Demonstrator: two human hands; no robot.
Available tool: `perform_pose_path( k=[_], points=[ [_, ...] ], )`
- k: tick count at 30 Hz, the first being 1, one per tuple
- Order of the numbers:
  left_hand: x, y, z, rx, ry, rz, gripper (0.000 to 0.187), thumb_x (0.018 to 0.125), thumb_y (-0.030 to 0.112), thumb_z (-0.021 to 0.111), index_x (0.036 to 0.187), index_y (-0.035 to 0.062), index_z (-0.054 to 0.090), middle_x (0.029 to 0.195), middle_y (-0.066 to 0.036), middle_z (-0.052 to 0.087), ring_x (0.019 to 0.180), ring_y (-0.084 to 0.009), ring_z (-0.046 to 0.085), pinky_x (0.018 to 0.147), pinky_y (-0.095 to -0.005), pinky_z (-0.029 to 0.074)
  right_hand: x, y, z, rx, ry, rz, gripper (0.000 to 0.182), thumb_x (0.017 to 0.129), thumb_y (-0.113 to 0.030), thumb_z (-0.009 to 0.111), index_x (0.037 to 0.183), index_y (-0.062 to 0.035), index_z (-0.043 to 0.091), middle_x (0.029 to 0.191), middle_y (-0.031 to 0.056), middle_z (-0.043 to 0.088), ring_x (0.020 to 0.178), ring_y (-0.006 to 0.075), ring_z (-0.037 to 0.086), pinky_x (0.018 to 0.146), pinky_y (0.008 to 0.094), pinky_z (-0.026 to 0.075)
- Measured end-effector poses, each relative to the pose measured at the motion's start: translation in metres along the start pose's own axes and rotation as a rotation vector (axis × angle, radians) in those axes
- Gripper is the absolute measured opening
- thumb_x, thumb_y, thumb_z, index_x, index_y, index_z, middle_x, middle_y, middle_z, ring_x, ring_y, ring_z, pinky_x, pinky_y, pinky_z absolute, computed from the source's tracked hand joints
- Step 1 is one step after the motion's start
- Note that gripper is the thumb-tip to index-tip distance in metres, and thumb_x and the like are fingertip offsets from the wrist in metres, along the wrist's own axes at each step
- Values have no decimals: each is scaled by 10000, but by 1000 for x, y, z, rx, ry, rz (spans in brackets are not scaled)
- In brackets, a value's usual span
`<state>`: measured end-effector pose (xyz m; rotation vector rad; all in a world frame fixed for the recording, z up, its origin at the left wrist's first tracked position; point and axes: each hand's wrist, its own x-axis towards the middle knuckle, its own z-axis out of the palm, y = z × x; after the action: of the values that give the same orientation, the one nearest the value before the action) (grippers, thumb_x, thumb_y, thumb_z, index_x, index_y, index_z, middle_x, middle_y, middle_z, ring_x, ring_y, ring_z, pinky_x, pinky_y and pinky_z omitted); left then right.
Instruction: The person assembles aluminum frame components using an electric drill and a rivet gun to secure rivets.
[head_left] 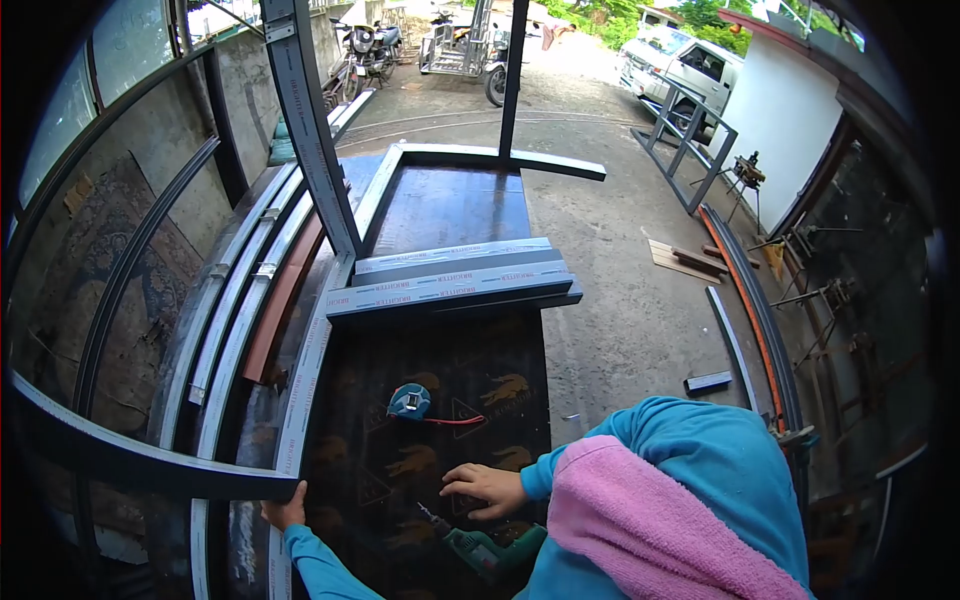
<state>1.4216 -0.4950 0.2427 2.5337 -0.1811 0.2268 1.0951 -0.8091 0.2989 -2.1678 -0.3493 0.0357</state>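
Note:
My left hand (286,508) grips the corner of a metal profile frame (292,420), where a side bar meets a crossbar (150,462). Its thumb shows at the bar's end; the other fingers are partly hidden. Fingers spread, my right hand (487,488) rests on the dark board (460,360), or just over it. Close below that hand lies a green power drill (490,550) with a bit in its chuck, partly covered by my sleeve. A teal tape measure (409,401) with a red strap sits farther up the board.
Short wrapped profiles (450,285) lie across the frame beyond the tape measure. An upright post (310,130) rises at the left. Long bars (240,300) lie left of the frame. On the right are a metal stand (690,150), floor offcuts (708,382) and long dark profiles (755,310).

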Motion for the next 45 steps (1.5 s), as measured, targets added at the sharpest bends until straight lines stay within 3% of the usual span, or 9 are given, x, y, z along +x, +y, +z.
perform_pose_path(
  k=[6,13,19,22,26,29,32,35,45],
  points=[
    [4,-14,10,58,9,45,756,555,433,867,1157,62,597,1172,-172,606,1137,-380,516,1006,-492,330,-50,-12,65,-262,-139,148,832,647,-273,681,1385,-73,353,1319,211,411,1252,402,373,1032,511,302],
    [2,0,-3,40,-15,33,743,576,401,863,1186,82,583,1201,-149,600,1158,-367,514,1012,-478,341,-43,-53,92,-67,-103,290,1014,613,-202,672,1476,-71,157,1295,233,412,1140,408,463,986,449,372],
    [0,14,-6,65,-31,21,723,596,390,853,1193,86,580,1205,-149,598,1158,-368,515,1021,-476,337,-53,-48,84,-19,-53,222,983,621,-207,674,1467,-63,192,1347,252,360,1222,428,394,1029,492,330],
    [9,-15,9,6,7,60,836,559,478,850,1230,79,552,1219,-155,597,1176,-349,518,1023,-501,321,-56,-25,50,-333,204,177,844,650,-231,683,1404,-68,342,1389,260,327,1291,435,331,1084,531,251],
    [10,-9,9,118,1,9,754,539,553,833,1080,62,646,1077,-171,659,1041,-361,594,930,-472,432,-65,-2,29,-496,66,381,801,690,-267,692,1389,-60,362,1409,271,301,1311,457,297,1102,548,206],
    [5,7,-8,54,-8,39,724,541,525,840,1078,82,640,1017,-140,686,979,-309,643,889,-418,495,-57,-17,43,-388,37,354,767,704,-238,692,1377,-53,375,1400,254,323,1304,453,300,1104,530,214],
    [3,-1,-3,94,23,-8,862,510,615,813,1173,110,589,1083,-142,655,1060,-318,599,975,-410,401,-53,-38,72,32,-8,276,780,727,-262,703,1382,-17,358,1382,251,341,1252,442,378,1050,474,335],
    [-2,-15,-3,253,144,26,892,508,600,824,1199,99,565,1102,-145,655,1068,-326,610,973,-394,441,-49,-61,107,-70,-37,253,963,664,-238,763,1419,30,229,1367,275,333,1249,435,393,1037,445,365],
    [6,2,-7,120,-57,25,776,549,509,841,1166,122,572,1113,-94,657,1079,-287,596,944,-427,394,-66,-64,121,-198,-76,419,1188,581,-240,804,1470,23,60,1373,287,306,1208,446,408,1005,444,358]
  ],
)
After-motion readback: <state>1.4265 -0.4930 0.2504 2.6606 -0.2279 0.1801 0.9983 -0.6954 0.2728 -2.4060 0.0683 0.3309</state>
